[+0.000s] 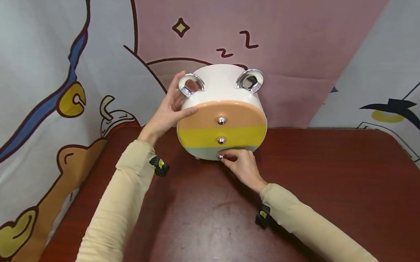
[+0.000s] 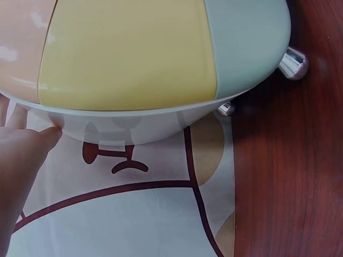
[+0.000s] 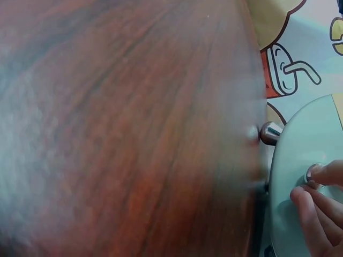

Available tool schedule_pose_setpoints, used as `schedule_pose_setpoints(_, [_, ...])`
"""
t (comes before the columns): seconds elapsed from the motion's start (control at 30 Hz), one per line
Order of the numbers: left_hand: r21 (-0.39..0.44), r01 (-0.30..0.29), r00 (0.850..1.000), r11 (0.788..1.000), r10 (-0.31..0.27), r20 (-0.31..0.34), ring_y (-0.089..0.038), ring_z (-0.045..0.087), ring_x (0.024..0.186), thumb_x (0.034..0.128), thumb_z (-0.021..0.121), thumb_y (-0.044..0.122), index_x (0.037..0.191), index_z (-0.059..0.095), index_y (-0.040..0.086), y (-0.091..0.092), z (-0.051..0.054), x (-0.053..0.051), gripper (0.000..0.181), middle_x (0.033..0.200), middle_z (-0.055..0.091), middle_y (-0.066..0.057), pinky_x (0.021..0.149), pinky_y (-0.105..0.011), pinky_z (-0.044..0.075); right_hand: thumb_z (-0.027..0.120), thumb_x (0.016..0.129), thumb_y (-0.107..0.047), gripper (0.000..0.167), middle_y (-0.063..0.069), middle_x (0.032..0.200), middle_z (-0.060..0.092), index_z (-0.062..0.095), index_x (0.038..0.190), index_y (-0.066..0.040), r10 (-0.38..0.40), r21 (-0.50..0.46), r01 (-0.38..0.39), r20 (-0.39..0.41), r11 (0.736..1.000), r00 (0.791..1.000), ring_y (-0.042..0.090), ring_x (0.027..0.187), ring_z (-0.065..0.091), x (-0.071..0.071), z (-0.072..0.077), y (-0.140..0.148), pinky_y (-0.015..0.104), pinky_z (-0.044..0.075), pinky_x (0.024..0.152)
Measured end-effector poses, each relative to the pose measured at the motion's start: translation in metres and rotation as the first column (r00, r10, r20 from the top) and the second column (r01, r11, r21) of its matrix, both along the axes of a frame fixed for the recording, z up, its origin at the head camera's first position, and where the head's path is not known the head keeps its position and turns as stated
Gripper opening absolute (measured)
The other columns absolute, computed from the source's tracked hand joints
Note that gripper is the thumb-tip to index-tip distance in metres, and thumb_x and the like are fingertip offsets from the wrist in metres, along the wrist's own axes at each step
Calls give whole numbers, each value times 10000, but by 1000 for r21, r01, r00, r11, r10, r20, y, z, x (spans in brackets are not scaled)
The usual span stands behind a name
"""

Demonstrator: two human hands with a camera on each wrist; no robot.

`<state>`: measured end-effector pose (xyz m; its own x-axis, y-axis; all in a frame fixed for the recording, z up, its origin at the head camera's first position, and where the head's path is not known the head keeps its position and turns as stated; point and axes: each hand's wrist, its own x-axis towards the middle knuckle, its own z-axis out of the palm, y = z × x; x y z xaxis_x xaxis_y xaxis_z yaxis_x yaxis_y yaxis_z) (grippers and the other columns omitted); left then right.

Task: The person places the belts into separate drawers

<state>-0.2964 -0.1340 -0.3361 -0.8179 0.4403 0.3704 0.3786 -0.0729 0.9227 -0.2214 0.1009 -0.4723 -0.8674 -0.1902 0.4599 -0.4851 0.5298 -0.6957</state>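
A small rounded drawer cabinet [image 1: 220,78] stands at the back of the table, white with two shiny silver ears. Its front has an orange, a yellow [image 2: 128,53] and a pale green drawer [image 3: 292,144], each with a silver knob. My left hand [image 1: 169,111] rests against the cabinet's upper left side, the thumb along the orange front's edge; some of its fingers are hidden. Low on the front, my right hand [image 1: 243,165] pinches the green drawer's knob [image 1: 221,157] between thumb and fingers. All three drawer fronts look flush.
The brown wooden table [image 1: 203,230] spreads out before the cabinet. Right behind it hangs a cloth backdrop [image 1: 286,59] printed with cartoon figures, which also runs along both sides. Short silver feet [image 2: 293,64] hold the cabinet off the tabletop.
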Motion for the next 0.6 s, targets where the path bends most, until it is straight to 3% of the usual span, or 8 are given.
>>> schedule_pose_setpoints(0.37, [58,0,999,998,3,-52,-211,376,1343,853,644,-84,1558,108,266,12,-10,-3,952,1467,370,-144,1055,-375,347,747,828,-12,186,20,926,730,764,1005,-70,32,-62,-28,71,998,997,166,877,687,1,-1,8,356,544,753])
schedule_pose_setpoints(0.5, [27,-15,998,1000,16,-53,-250,400,1326,867,640,-66,1564,70,230,15,-7,7,948,1456,381,-182,1050,-403,352,752,829,-30,241,37,982,724,744,1068,-59,74,-55,-68,110,996,991,183,926,681,6,-2,14,369,538,784])
schedule_pose_setpoints(0.6, [-86,-68,996,994,62,-69,-263,357,1357,886,646,-11,1565,50,205,12,0,22,929,1463,368,-192,1084,-456,290,750,839,-55,291,70,1044,711,717,1128,-41,105,-31,-102,134,994,985,211,966,672,12,-1,21,383,534,801])
